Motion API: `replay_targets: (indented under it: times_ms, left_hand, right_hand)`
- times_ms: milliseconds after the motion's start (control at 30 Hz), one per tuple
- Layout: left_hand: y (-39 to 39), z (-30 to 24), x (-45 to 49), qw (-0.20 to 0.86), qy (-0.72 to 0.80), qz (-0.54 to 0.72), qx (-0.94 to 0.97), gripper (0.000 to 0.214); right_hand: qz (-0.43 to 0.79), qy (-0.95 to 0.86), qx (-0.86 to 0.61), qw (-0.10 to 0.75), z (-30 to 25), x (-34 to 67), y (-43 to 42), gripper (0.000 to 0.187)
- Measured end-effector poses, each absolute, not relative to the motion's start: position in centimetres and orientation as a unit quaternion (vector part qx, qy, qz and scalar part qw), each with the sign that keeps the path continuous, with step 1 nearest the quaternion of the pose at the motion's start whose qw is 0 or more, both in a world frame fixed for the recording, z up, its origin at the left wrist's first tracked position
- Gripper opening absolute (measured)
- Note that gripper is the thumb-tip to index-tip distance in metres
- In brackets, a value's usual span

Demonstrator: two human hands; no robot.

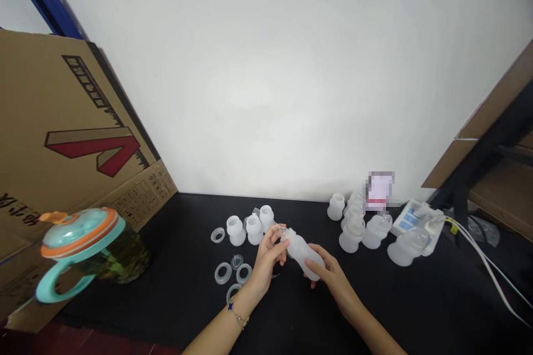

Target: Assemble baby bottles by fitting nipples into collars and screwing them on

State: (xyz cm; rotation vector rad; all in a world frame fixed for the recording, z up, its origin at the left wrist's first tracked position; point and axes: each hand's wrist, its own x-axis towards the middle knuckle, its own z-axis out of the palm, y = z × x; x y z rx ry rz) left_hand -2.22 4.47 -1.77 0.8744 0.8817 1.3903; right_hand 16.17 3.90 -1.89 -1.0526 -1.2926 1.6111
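Note:
A translucent white plastic bottle (303, 252) lies tilted between both hands above the black table (416, 305). My right hand (327, 269) is wrapped round its lower body. My left hand (268, 255) pinches at the bottle's neck, fingertips closed on the small cap or top part there. A thin bracelet sits on my left wrist.
Clear rings (223, 273) and three small white bottle parts (250, 227) lie left of the hands. Several assembled white bottles (366, 230) stand at the right, by a white device (412, 216) with cables. A teal-and-orange jug (83, 247) and a cardboard box (70, 138) stand at the left.

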Motion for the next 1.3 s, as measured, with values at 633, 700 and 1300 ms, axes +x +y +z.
replay_targets:
  times_ms: [633,700,1300]
  left_hand:
    - [4.73,-1.92,-2.17,0.587,0.388,0.604,0.374,0.049]
    - [4.78,-1.96,-2.16,0.588,0.385,0.606,0.371,0.050]
    - [4.89,-2.08,-2.11,0.587,0.385,0.608,0.372,0.052]
  right_hand:
    - [0.634,-0.498,-0.419,0.418,-1.52,16.00,3.80,0.054]
    - [0.631,-0.502,-0.417,0.419,-1.54,16.02,3.81,0.054]
    - [0.626,-0.513,-0.413,0.418,-2.07,16.01,4.03,0.057]
